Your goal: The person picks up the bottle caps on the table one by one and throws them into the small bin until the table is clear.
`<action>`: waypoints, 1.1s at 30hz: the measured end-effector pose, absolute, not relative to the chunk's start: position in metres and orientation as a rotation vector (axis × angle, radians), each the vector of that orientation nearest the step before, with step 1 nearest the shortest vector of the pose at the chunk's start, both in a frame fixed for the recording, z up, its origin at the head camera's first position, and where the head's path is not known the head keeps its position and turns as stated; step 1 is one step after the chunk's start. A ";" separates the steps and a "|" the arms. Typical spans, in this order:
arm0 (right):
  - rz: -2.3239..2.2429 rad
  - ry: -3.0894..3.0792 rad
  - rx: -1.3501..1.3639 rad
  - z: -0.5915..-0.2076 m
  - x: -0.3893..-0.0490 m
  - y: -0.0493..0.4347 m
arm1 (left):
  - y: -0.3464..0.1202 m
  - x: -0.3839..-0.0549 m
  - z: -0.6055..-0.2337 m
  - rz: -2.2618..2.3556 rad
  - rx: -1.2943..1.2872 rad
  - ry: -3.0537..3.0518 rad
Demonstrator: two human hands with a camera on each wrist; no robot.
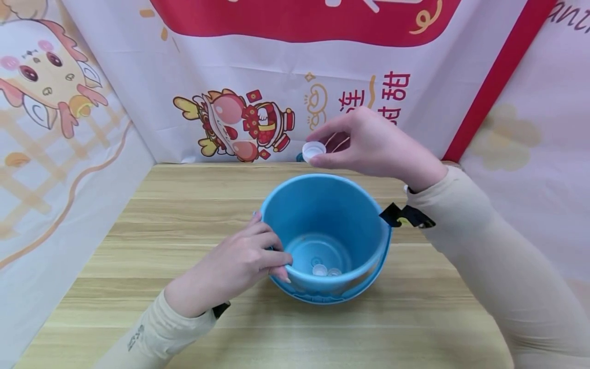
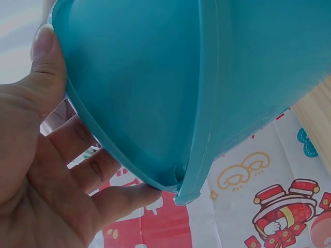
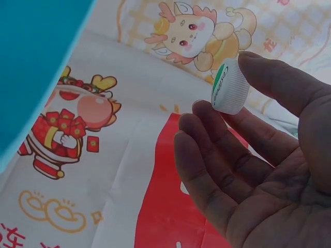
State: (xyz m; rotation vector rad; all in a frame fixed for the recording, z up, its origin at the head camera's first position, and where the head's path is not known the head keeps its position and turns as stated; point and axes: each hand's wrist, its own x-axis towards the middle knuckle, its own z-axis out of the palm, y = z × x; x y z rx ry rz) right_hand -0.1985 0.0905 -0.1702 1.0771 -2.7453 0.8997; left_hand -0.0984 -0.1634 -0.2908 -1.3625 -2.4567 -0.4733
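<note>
A blue bucket (image 1: 318, 220) stands on the wooden table, its opening facing up toward the head camera. My left hand (image 1: 246, 256) grips the bucket's rim at the near left; in the left wrist view its thumb and fingers lie along the rim. Above the far side of the bucket, my right hand (image 1: 364, 146) pinches a white bottle cap (image 1: 314, 150) between thumb and fingers. The right wrist view shows the cap's ridged side and a green mark with lettering on its top (image 3: 230, 87). Inside, two caps lie on the bucket's floor, a white one (image 1: 320, 270) and a paler one (image 1: 334, 272).
The bucket's handle (image 1: 322, 298) hangs down along its near side. Light wood tabletop (image 1: 184, 215) extends on both sides. Printed cloth (image 1: 258, 66) with cartoon figures hangs behind the table, and more cloth (image 1: 50, 169) covers the left and right sides.
</note>
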 end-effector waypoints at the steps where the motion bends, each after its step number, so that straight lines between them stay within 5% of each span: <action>1: 0.904 -2.747 1.081 -0.171 -0.198 0.090 | -0.164 -0.098 -0.291 -0.480 -1.363 -2.460; 33: 0.834 -2.759 1.260 -0.181 -0.205 0.091 | -0.163 -0.099 -0.292 -0.518 -1.364 -2.478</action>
